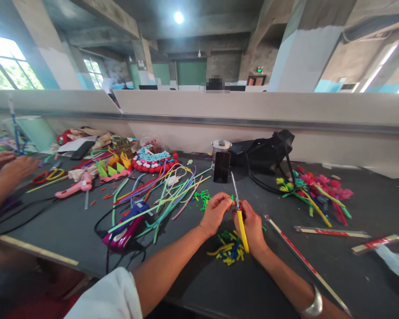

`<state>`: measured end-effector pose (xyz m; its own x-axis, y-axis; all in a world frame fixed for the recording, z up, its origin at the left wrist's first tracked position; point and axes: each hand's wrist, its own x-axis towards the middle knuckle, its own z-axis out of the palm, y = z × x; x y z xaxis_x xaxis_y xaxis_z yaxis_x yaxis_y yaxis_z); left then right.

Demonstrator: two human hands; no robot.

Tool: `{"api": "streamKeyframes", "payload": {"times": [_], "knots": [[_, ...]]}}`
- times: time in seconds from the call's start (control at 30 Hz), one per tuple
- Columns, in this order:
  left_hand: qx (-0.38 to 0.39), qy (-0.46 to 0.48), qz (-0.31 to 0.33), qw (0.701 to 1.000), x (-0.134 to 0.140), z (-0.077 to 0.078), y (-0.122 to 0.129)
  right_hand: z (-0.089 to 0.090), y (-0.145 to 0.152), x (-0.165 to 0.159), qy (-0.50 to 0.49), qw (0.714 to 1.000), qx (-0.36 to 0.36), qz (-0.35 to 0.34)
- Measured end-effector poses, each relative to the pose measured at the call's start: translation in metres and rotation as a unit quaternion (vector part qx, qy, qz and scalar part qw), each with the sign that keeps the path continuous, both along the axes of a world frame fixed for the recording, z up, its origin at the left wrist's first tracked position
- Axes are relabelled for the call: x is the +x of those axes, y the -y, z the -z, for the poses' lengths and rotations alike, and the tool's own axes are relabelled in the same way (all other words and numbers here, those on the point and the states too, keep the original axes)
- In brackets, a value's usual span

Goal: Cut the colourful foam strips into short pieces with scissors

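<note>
My right hand [251, 226] is wrapped round a pair of yellow-handled scissors [242, 230], seen nearly edge-on, the blades pointing up and away. To its left, my left hand [216, 213] pinches a small green strip [232, 198] close beside the blades. Most of that strip is hidden by the fingers. Beneath my hands lies a loose pile of short yellow and dark blue pieces [229, 248]. Just beyond my left hand is a heap of short green pieces [204, 199].
Long coloured fuzzy stems [176, 199], a purple glue gun [123, 232] and cables lie left. A phone [221, 167] leans upright ahead, near a black bag [269, 150]. Bright fuzzy flowers [322, 190] and wrapped sticks [306, 261] are right. Another person's hands [15, 168] are far left.
</note>
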<state>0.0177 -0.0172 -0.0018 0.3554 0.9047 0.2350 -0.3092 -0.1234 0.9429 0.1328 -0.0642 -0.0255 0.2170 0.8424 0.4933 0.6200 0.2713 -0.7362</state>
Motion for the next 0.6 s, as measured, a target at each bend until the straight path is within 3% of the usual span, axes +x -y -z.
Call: {"api": "streamKeyframes", "payload": {"times": [0.27,0.5,0.6], "knots": [[0.032,-0.054,-0.016,0.998,-0.004,0.007,-0.011,0.002,-0.010,0.015,-0.026,0.999,-0.008,0.043],[0.125,-0.203,-0.138,0.961,-0.020,0.024,-0.049,0.005,-0.010,0.021,-0.010,0.997,-0.035,0.075],[0.124,-0.232,-0.177,0.949,-0.027,0.028,-0.061,0.004,-0.011,0.022,-0.033,0.997,-0.023,0.062]]}}
